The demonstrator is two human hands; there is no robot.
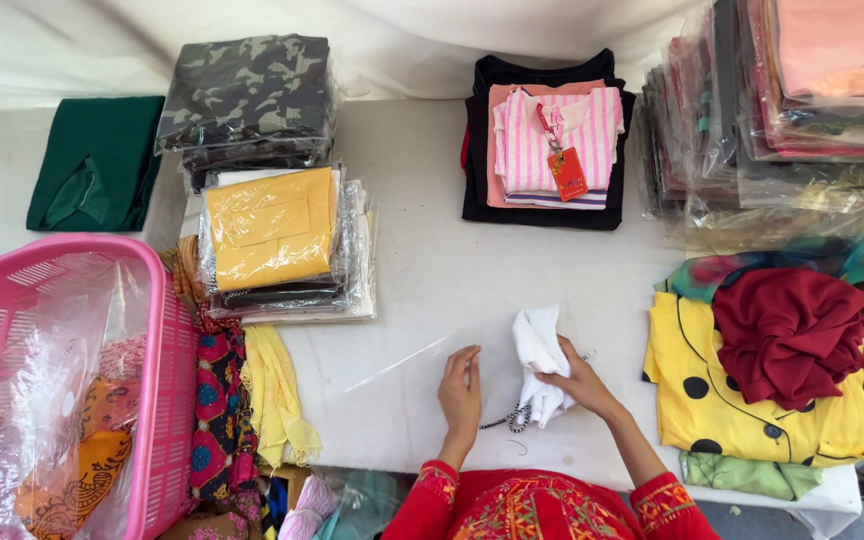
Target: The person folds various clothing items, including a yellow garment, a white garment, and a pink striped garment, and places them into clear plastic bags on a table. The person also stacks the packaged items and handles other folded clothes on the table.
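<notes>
Seen from above, a person's right hand [580, 382] closes its grip on a crumpled white cloth [539, 362] lying near the front middle of a white desk [422, 270]. The left hand [460, 390] rests just beside it, fingers straight and together, on a clear plastic bag [392, 365]. Stacks of folded clothes surround them.

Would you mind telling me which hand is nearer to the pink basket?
Left. The left hand rests on the clear plastic bag, closer to the pink basket; the right hand, holding the white cloth, is farther away.
</notes>
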